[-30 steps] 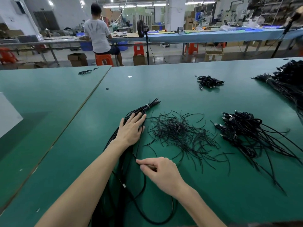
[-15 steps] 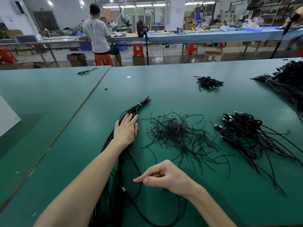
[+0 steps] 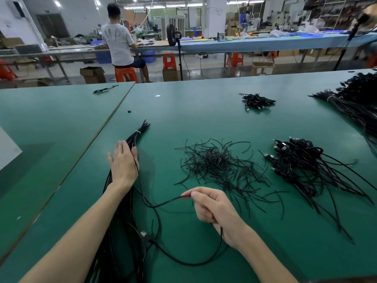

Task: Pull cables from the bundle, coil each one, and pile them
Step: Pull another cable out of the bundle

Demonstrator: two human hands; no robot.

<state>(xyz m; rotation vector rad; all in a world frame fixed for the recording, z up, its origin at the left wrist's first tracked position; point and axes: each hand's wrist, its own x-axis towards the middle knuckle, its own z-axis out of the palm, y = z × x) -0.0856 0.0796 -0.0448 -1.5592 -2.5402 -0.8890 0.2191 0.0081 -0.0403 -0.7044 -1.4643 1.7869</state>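
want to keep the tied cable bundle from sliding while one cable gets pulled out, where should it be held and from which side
Hold the bundle at its narrow neck just short of the white tie, where the strands are cinched together. Come from above and its left, as the left hand lies now, since the pulled cable leaves on the right toward the right hand.

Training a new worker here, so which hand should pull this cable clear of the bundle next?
Right. The right hand pinches the loose cable, while the left hand lies flat, pinning the bundle.
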